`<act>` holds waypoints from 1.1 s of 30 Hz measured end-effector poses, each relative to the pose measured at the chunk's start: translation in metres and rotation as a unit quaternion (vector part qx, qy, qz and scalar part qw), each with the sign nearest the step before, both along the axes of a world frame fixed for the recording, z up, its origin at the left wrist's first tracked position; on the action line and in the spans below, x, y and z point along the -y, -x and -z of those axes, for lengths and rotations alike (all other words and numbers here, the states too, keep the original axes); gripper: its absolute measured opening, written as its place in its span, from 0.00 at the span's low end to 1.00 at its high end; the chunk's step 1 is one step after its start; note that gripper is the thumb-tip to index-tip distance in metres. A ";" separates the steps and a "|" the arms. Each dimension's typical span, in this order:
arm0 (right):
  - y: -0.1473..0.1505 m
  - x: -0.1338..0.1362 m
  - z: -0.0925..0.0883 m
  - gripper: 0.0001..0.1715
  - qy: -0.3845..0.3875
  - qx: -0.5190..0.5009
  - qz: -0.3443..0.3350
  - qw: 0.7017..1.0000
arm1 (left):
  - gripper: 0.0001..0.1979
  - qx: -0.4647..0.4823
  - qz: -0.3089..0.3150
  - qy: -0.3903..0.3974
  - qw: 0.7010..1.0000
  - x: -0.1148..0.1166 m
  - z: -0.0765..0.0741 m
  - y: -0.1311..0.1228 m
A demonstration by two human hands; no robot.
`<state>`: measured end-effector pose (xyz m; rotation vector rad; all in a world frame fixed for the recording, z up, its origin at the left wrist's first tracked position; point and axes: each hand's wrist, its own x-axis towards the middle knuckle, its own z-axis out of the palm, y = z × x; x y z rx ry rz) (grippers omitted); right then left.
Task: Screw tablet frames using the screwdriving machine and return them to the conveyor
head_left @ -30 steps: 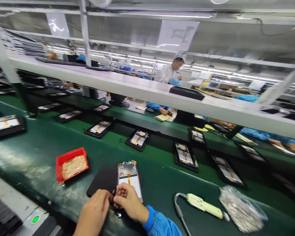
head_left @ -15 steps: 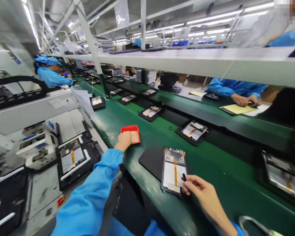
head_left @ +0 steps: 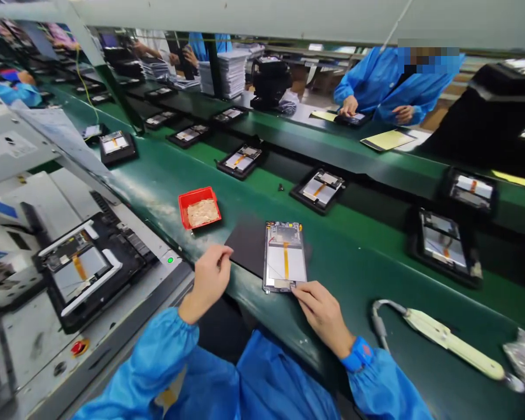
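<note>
An opened tablet (head_left: 286, 256), its battery, circuit board and orange ribbon cable exposed, lies partly over a dark flat pad (head_left: 249, 248) on the green bench. At its lower right corner are the pinched fingertips of my right hand (head_left: 324, 309), closed on a small black part that they mostly cover. My left hand (head_left: 210, 280) hovers left of the tablet near the bench edge, thumb and fingers pressed together; what is between them, if anything, is too small to make out. Beyond it stands a red tray (head_left: 199, 209) of small pale pieces.
A conveyor belt (head_left: 266, 189) carries several opened tablets past the bench. On my left is a machine with a tablet in a black fixture (head_left: 81, 271). A cream-handled tool (head_left: 452, 341) lies to the right. Across the belt, a co-worker in blue (head_left: 376, 93) handles a device.
My left hand has drawn back from the red tray toward the tablet, its fingers pinched. My right hand has lowered to the tablet's bottom corner. The view has tilted down.
</note>
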<state>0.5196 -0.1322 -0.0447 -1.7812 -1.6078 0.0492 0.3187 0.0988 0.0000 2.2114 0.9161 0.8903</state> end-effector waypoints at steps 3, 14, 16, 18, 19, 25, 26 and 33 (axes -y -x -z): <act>0.001 -0.004 0.006 0.15 0.007 0.032 -0.016 0.999 | 0.12 0.015 0.026 0.026 0.999 0.031 0.006 0.002; 0.003 -0.002 -0.006 0.18 0.043 0.175 -0.020 0.983 | 0.22 -0.182 0.285 -0.190 0.922 0.090 0.038 -0.019; 0.002 0.004 -0.007 0.20 0.057 0.203 -0.002 0.978 | 0.22 -0.199 0.276 -0.220 0.914 0.094 0.042 -0.021; 0.000 0.010 -0.008 0.23 0.077 0.221 0.006 0.972 | 0.23 -0.203 0.273 -0.240 0.909 0.096 0.044 -0.021; 0.000 0.012 -0.008 0.24 0.087 0.226 0.005 0.970 | 0.23 -0.202 0.273 -0.247 0.908 0.097 0.045 -0.021; 0.003 0.005 -0.017 0.24 0.124 0.224 0.012 0.967 | 0.22 -0.190 0.276 -0.255 0.907 0.101 0.044 -0.024; 0.001 0.004 -0.020 0.25 0.132 0.229 0.014 0.964 | 0.22 -0.184 0.278 -0.244 0.911 0.100 0.043 -0.024; -0.023 0.018 -0.023 0.22 0.154 0.165 0.103 0.969 | 0.14 -0.037 0.143 0.216 0.965 0.079 0.036 -0.017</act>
